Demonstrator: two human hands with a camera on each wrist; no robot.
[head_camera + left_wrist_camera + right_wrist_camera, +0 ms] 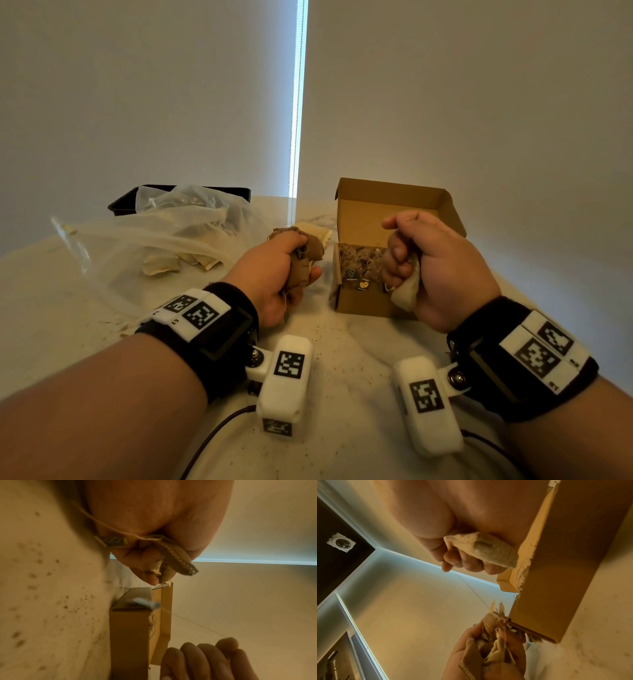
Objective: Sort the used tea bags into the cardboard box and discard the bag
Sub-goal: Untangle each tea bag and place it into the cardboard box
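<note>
An open cardboard box (363,301) stands on the table with its lid up, holding several used tea bags (359,260) with strings and tags. My left hand (281,270) grips a fistful of brown tea bags (303,263) just left of the box; a tag and string hang from the fist (116,541). Above the box's front right part, my right hand (431,270) grips a pale tea bag (407,291), which sticks out below the fist (488,550). A crumpled clear plastic bag (164,229) lies at the left with a few pale tea bags (161,265) in it.
A black tray (123,205) sits behind the plastic bag near the wall. Tea crumbs are scattered over the pale table (342,359). Cables run from the wrist cameras toward the near edge. A window blind stands close behind the table.
</note>
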